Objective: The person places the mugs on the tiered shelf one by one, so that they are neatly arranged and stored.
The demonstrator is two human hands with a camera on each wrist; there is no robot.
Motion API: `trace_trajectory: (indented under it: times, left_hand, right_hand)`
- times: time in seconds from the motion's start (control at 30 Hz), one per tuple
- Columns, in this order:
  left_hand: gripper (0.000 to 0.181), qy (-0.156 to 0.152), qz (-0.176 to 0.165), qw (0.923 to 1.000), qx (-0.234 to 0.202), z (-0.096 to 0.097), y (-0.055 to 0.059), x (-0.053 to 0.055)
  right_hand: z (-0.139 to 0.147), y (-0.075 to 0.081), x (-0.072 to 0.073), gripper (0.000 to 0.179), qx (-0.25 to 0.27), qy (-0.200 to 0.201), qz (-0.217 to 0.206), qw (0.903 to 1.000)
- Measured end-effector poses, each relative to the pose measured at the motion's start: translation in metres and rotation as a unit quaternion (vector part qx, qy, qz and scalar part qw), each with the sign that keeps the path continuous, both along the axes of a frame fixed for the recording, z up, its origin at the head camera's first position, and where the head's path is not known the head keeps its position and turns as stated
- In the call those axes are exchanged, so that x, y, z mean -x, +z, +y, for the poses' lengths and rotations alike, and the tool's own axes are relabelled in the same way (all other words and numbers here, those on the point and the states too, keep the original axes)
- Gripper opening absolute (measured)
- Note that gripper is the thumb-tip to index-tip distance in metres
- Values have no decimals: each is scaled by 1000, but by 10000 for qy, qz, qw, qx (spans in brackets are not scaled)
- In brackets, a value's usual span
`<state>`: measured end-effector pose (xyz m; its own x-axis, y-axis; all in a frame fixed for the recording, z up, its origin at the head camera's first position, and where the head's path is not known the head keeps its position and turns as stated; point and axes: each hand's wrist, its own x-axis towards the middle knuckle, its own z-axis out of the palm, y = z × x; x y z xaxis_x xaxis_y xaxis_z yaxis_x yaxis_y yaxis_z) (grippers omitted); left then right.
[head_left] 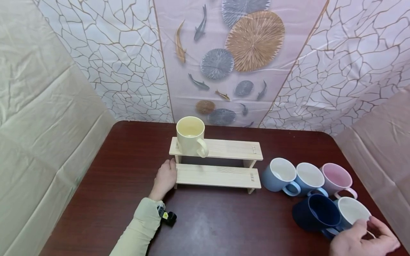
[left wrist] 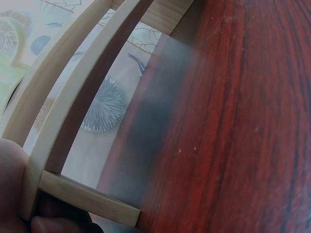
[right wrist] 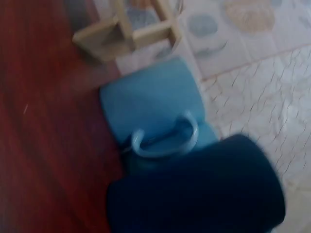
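Observation:
My left hand (head_left: 165, 180) grips the left end of a two-tier wooden shelf (head_left: 217, 176); its fingers (left wrist: 12, 167) wrap the end of a board in the left wrist view. A pale yellow mug (head_left: 189, 137) stands upright on the upper tier's left end, handle toward the front right. At the front right, my right hand (head_left: 365, 240) is at the handle side of a light blue mug (head_left: 352, 210) with a white inside. Thumb and fingers lie about that handle; whether they pinch it is unclear. A dark navy mug (head_left: 317, 213) stands just left of it.
Behind the navy mug, a row holds a blue mug (head_left: 278, 176), another light blue mug (head_left: 309, 177) and a pink mug (head_left: 336, 177). They stand close together, right of the shelf, on the dark red-brown table (head_left: 208, 220). Patterned cloth (head_left: 128, 71) hangs behind the table.

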<state>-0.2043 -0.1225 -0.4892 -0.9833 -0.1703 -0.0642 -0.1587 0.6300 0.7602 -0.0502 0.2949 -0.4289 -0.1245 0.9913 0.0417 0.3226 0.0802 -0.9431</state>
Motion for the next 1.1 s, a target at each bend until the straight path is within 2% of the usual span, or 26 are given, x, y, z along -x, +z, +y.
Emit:
trace_trajectory:
  times: [0.17, 0.3, 0.5, 0.67, 0.77, 0.83, 0.9, 1.03, 1.1]
  left_hand:
    - [44, -17, -48, 10000, -25, 1, -1, 0]
    - [44, -7, -36, 10000, -6, 1, -2, 0]
    - [44, -12, -25, 10000, 0, 0, -1, 0]
    - [44, 1, -68, 10000, -1, 0, 0, 1]
    - [44, 14, -90, 10000, -18, 0, 0, 1]
    - [44, 9, -87, 10000, -47, 0, 0, 1]
    - [43, -5, -86, 9999, -89, 0, 0, 1]
    - [43, 10, -82, 9999, -96, 0, 0, 1]
    - [44, 27, -96, 9999, -82, 0, 0, 1]
  right_hand:
    - [10, -12, -3, 32, 158, -133, -713, 9972]
    - [15, -18, -5, 32, 523, -163, -1202, 9912]
    - [21, -26, -4, 27, 1046, -289, -757, 9912]
    - [23, -28, -4, 23, 1148, -198, -674, 9909]
    - [21, -33, -4, 27, 932, -62, -57, 9956]
    - [19, -36, -3, 29, 841, 47, 232, 9962]
    - [18, -39, -4, 29, 833, 139, 348, 9958]
    - [15, -43, -5, 29, 906, 298, 268, 9951]
    - [13, -44, -7, 27, 782, 418, 160, 9959]
